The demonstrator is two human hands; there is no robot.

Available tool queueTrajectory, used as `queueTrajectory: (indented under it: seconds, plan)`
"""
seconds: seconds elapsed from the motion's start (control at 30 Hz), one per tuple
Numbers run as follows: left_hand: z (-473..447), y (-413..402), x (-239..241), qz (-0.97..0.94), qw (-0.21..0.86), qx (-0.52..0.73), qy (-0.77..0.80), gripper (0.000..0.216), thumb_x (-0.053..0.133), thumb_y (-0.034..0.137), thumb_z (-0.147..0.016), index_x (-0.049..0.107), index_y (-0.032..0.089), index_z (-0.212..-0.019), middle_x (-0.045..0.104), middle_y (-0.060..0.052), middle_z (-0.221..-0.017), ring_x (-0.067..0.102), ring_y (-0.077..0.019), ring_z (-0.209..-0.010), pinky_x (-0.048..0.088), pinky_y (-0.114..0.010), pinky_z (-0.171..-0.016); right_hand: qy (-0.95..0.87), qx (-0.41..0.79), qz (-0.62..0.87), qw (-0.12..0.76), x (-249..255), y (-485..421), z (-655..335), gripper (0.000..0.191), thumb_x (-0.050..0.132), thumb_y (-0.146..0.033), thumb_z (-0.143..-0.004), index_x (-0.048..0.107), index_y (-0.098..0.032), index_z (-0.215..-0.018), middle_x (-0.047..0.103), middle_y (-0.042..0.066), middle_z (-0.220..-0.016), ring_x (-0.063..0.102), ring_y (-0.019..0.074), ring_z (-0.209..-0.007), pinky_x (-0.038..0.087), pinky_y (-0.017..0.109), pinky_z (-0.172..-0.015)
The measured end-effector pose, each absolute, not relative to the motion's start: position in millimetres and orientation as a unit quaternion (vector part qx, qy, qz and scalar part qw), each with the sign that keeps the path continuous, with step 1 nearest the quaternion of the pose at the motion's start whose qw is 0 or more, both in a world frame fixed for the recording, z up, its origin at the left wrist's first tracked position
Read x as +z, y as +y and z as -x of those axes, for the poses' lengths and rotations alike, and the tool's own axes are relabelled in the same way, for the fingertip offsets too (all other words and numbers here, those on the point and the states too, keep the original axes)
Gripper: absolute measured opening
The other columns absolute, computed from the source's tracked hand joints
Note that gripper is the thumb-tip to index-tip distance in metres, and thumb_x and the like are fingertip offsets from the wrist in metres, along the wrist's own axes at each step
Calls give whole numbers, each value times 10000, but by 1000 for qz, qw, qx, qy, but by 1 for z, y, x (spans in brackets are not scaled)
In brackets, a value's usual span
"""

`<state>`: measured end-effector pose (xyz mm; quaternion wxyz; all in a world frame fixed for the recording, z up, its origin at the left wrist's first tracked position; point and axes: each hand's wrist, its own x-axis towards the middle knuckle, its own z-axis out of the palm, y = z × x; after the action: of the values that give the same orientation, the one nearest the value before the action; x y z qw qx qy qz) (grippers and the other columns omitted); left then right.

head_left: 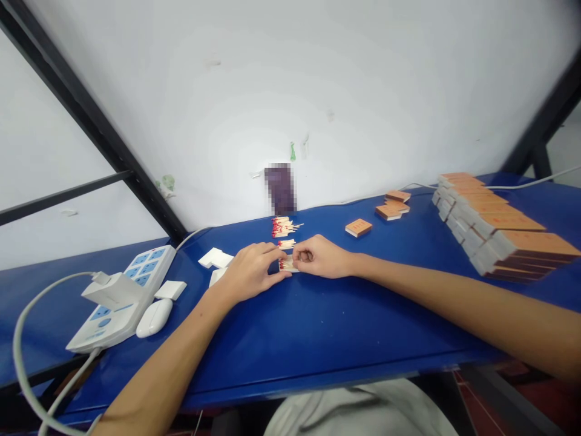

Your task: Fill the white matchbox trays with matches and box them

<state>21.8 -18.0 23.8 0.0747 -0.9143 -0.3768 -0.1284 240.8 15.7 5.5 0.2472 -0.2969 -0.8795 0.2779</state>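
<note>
A small white matchbox tray (289, 265) with red-headed matches in it lies on the blue table. My left hand (255, 269) grips its left end between thumb and fingers. Over the tray's right side, my right hand (321, 257) has its fingers curled into a pinch; whatever is between the fingertips is hidden. Just beyond the tray is a short row of matches (287, 244). Farther back lies a larger pile of matches (284, 227), their red heads mostly to the left. White empty-looking trays (215, 257) lie beside my left hand, partly covered by it.
Closed orange matchboxes (358, 227) lie right of the matches, with a long stack of matchboxes (508, 224) farther right. On the left are a power strip (147, 266) with a plugged charger (113, 292), a white rounded case (155, 318) and a cable. A wall bounds the back.
</note>
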Motion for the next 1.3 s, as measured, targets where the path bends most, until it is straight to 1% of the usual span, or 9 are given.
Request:
queueTrajectory:
  seconds: [0.13,0.3,0.47,0.6,0.73,0.9,1.0,1.17,1.3]
  plan:
    - [-20,-17,24,913,85,-143,-372,293,550,470,-915,609,190,-980,671,-53,-943,627,-196,-844,456,-299,-725,-873,296,296,249,5,17,-241,92,574,-205,-776,613,-149,-714,548,-33,-603,465,90,-557,347,219,-562]
    - [-21,-17,25,917,64,-163,-358,268,528,444,-936,613,190,-938,681,-59,-1005,641,-192,-903,467,-302,-783,-859,317,306,263,7,18,-241,111,523,-200,-807,589,-152,-731,551,-28,-617,465,93,-566,343,212,-564]
    - [-22,-17,25,912,65,-158,-373,292,542,453,-925,628,197,-1036,684,-64,-1027,642,-205,-908,482,-318,-781,-855,333,293,268,9,17,-242,167,501,-265,-869,577,-151,-772,553,-26,-621,470,95,-555,337,212,-548]
    - [-22,-17,25,916,80,-132,-370,293,529,425,-936,638,201,-1091,651,-73,-1092,617,-220,-985,491,-336,-833,-868,288,305,266,5,16,-241,115,549,-222,-841,637,-155,-874,565,-34,-629,499,93,-559,346,208,-566]
    - [-22,-17,25,914,101,-109,-377,290,497,380,-955,636,205,-1139,614,-77,-1133,599,-223,-997,498,-345,-817,-882,213,320,274,0,13,-239,209,552,-223,-855,681,-153,-1004,556,-33,-595,485,94,-533,336,217,-577]
    - [-21,-16,23,910,102,-122,-383,270,466,367,-967,654,204,-1073,600,-76,-1125,584,-215,-999,495,-346,-832,-904,143,294,274,-2,11,-237,268,521,-239,-893,698,-141,-1068,588,-3,-605,478,104,-541,318,235,-593]
    - [-21,-15,21,908,101,-129,-385,279,472,378,-964,644,207,-1101,597,-78,-1132,579,-217,-1001,494,-349,-831,-912,142,274,272,-1,11,-238,256,512,-218,-891,703,-151,-1049,611,3,-631,476,102,-542,316,231,-589]
    - [-21,-15,21,907,86,-132,-391,283,474,409,-960,665,200,-973,603,-69,-1092,581,-215,-980,485,-345,-816,-917,143,265,260,2,10,-238,198,506,-180,-863,699,-138,-872,625,17,-666,476,99,-562,318,228,-598]
    - [-24,-18,23,912,56,-131,-385,277,482,412,-958,668,209,-983,614,-60,-1057,585,-203,-959,485,-325,-808,-915,150,262,267,2,8,-238,184,512,-183,-856,685,-147,-807,590,-4,-630,454,88,-550,297,224,-579]
